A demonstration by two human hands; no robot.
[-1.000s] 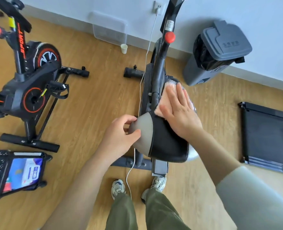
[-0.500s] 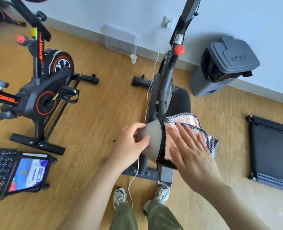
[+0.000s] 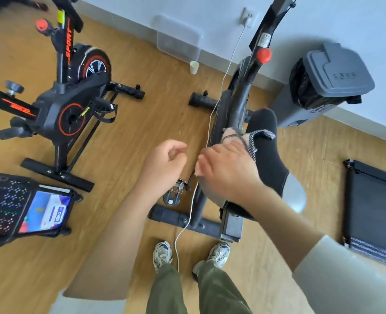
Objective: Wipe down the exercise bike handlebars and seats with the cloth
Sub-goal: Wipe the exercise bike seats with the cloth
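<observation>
Pressing down on the seat [image 3: 271,162], your right hand [image 3: 228,168] lies flat with fingers spread toward the saddle's left edge, palm over the cloth [image 3: 244,138]. Cloth: pinkish, with a dark checked border. It is trapped between that hand and the saddle; a strip of it pokes out beyond your fingertips toward the saddle's nose, and a small corner shows under the hand's left side. Whether the fingers curl round the fabric or only press on it, you cannot tell: motion blur.

Your left hand [image 3: 164,164] hovers just left of the seat, apart from it, fingers loosely curled, thumb and forefinger near each other, holding nothing. A thin white cable [image 3: 221,87] runs down past the seat's left side, between your two hands, and trails to the floor [image 3: 142,137] by your shoes [image 3: 162,254].

Seat itself: black top, grey flanks, mounted on the nearer exercise bike [image 3: 239,105], whose red knob [image 3: 264,55] sits beyond the saddle's nose. Handlebars of this bike are out of frame.

Well left of the seat stands a second bike [image 3: 67,105], black with orange trim. Beyond the seat and to its right, a grey lidded bin [image 3: 337,73] against the wall. Far right of the seat, a flat black treadmill deck [image 3: 375,214]. A paper cup [image 3: 194,67] stands on the floor by the skirting.
</observation>
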